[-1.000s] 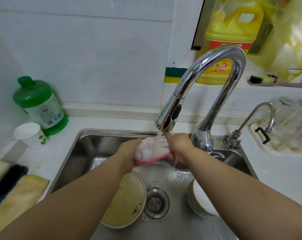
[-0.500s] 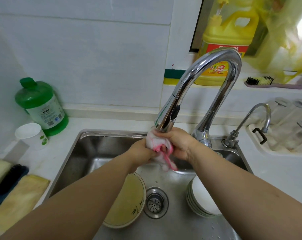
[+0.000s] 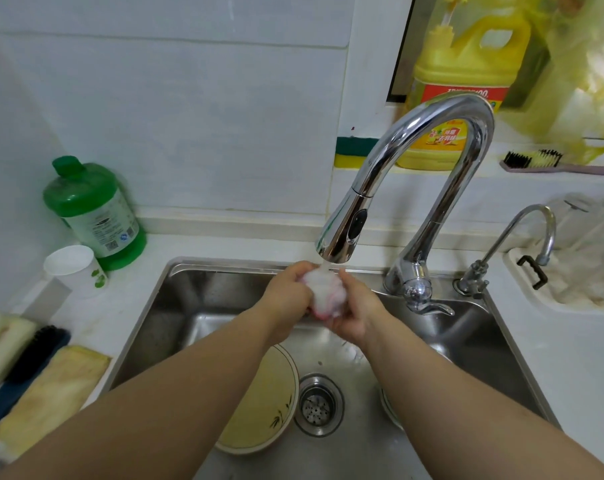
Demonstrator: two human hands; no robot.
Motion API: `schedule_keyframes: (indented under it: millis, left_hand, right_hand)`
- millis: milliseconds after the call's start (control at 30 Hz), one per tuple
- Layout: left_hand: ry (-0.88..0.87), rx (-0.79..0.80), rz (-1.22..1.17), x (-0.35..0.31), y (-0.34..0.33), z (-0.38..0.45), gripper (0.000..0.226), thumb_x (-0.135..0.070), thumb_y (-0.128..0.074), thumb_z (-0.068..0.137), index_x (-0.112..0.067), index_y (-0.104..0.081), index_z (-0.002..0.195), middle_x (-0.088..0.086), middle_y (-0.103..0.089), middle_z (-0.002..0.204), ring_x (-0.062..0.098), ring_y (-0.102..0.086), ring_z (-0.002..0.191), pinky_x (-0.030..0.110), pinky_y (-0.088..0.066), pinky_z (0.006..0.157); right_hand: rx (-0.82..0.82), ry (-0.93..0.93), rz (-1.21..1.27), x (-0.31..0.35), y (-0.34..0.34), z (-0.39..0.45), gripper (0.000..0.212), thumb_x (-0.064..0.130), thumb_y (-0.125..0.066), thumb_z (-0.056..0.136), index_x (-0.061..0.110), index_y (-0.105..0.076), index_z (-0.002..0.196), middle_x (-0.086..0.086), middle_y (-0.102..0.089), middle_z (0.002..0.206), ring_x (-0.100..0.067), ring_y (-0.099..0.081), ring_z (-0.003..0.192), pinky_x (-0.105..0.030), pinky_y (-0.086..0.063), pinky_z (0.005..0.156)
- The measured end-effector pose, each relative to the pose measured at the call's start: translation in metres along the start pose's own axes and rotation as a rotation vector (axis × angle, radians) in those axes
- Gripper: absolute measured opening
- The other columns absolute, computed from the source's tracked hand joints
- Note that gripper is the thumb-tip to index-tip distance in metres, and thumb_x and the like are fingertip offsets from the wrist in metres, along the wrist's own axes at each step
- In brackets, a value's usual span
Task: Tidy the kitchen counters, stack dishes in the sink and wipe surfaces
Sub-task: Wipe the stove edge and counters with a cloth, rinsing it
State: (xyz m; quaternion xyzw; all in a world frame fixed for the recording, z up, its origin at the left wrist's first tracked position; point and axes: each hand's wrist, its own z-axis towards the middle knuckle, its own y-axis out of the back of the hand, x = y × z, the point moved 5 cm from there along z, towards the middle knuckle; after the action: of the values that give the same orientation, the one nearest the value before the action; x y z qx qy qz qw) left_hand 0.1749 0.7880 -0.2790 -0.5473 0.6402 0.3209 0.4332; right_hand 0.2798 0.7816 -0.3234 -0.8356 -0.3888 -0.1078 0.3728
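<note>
A bunched white and pink cloth (image 3: 325, 295) sits under the spout of the tall chrome tap (image 3: 390, 174), with water running onto it. My left hand (image 3: 286, 294) grips the cloth from the left and my right hand (image 3: 356, 311) grips it from the right and below. Both hands are over the steel sink (image 3: 196, 299). In the basin lie a cream plate with a leaf print (image 3: 262, 407) on the left and stacked white dishes (image 3: 390, 408) on the right, mostly hidden by my right forearm. The drain strainer (image 3: 317, 405) lies between them.
A green bottle (image 3: 94, 211) and a white cup (image 3: 75, 270) stand left of the sink. A brush (image 3: 27, 362) and yellowish cloths (image 3: 51, 393) lie at front left. A small tap (image 3: 515, 244) and white rack (image 3: 577, 271) are on the right. A yellow jug (image 3: 467, 81), sponge (image 3: 354, 152) and brush (image 3: 536, 160) sit on the ledge.
The cloth was spread wide under the water, then twisted up against the spout, and is now bunched into a ball between both hands slightly lower under the stream.
</note>
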Motion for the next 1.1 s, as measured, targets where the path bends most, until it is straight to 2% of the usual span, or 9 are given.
schedule_keyframes:
  millis: [100,200,267,367,567,700,800,900,1100]
  left_hand:
    - [0.122,-0.074,-0.126,0.015,0.019,0.003,0.033,0.015,-0.029,0.081,-0.005,-0.055,0.087,0.017,-0.056,0.091,0.028,-0.054,0.078,0.032,-0.049,0.064]
    - [0.264,0.035,-0.278,0.031,0.025,-0.001,0.02,-0.008,-0.045,0.086,0.002,-0.059,0.098,0.019,-0.056,0.098,0.034,-0.055,0.091,0.042,-0.054,0.075]
    - [0.309,0.102,-0.341,0.034,0.02,-0.002,0.033,-0.028,-0.05,0.094,-0.003,-0.065,0.107,0.017,-0.065,0.097,0.032,-0.06,0.092,0.045,-0.052,0.086]
    - [0.293,0.006,-0.377,0.028,0.016,0.001,0.02,-0.025,-0.049,0.095,-0.012,-0.065,0.098,0.006,-0.067,0.085,0.018,-0.06,0.075,0.028,-0.05,0.064]
    - [0.24,-0.032,-0.246,0.016,0.01,0.002,0.031,-0.047,-0.058,0.089,-0.017,-0.061,0.097,0.002,-0.063,0.078,0.014,-0.059,0.065,0.018,-0.046,0.043]
    - [0.113,-0.069,0.041,0.008,0.001,0.009,0.02,-0.033,-0.053,0.096,-0.015,-0.061,0.096,0.01,-0.062,0.087,0.019,-0.055,0.063,0.021,-0.044,0.044]
    - [0.073,0.03,0.222,0.0,-0.014,0.01,0.011,-0.018,-0.055,0.093,-0.011,-0.064,0.093,0.009,-0.062,0.082,0.02,-0.056,0.064,0.023,-0.048,0.05]
    - [0.075,0.087,0.379,-0.005,-0.034,0.011,0.017,-0.009,-0.056,0.091,-0.018,-0.059,0.077,0.001,-0.058,0.073,0.013,-0.053,0.061,0.021,-0.045,0.055]
    - [0.174,0.083,0.399,0.007,-0.047,0.011,0.013,-0.008,-0.053,0.091,-0.012,-0.062,0.083,0.006,-0.06,0.077,0.013,-0.051,0.057,0.02,-0.037,0.048]
  right_hand:
    - [-0.039,0.199,-0.067,0.013,-0.018,0.003,0.005,0.009,-0.054,0.09,0.01,-0.06,0.09,-0.018,-0.064,0.091,-0.033,-0.064,0.087,-0.055,-0.052,0.086]
    - [-0.028,0.319,-0.289,0.014,-0.034,-0.003,0.019,-0.005,-0.063,0.082,0.012,-0.056,0.083,-0.013,-0.062,0.079,-0.028,-0.064,0.073,-0.045,-0.056,0.073]
    - [0.006,0.38,-0.403,0.009,-0.044,-0.013,0.026,-0.007,-0.066,0.08,0.014,-0.056,0.093,-0.01,-0.062,0.082,-0.025,-0.064,0.073,-0.04,-0.057,0.069]
    - [0.001,0.433,-0.601,0.005,-0.043,-0.013,0.043,0.004,-0.075,0.075,0.019,-0.06,0.112,-0.009,-0.064,0.103,-0.027,-0.065,0.096,-0.047,-0.054,0.09]
    - [-0.001,0.272,-0.487,0.01,-0.032,-0.015,0.009,0.024,-0.063,0.091,0.014,-0.063,0.093,-0.008,-0.068,0.088,-0.027,-0.065,0.079,-0.047,-0.053,0.08]
    - [-0.159,0.236,-0.293,0.013,-0.005,-0.012,0.012,0.014,-0.05,0.098,0.009,-0.06,0.098,-0.014,-0.066,0.094,-0.025,-0.062,0.072,-0.036,-0.056,0.062]
    - [-0.241,0.214,-0.285,0.017,0.019,-0.026,0.014,0.015,-0.047,0.1,0.012,-0.057,0.091,-0.01,-0.063,0.079,-0.022,-0.059,0.06,-0.024,-0.049,0.04]
    - [-0.314,0.229,-0.263,0.023,0.049,-0.044,0.02,0.015,-0.043,0.101,0.01,-0.055,0.086,-0.012,-0.063,0.072,-0.024,-0.062,0.057,-0.028,-0.05,0.045]
    - [-0.667,0.464,-0.562,0.051,0.112,-0.079,0.021,0.015,-0.058,0.089,0.017,-0.051,0.069,-0.008,-0.059,0.082,-0.023,-0.057,0.074,-0.037,-0.054,0.071]
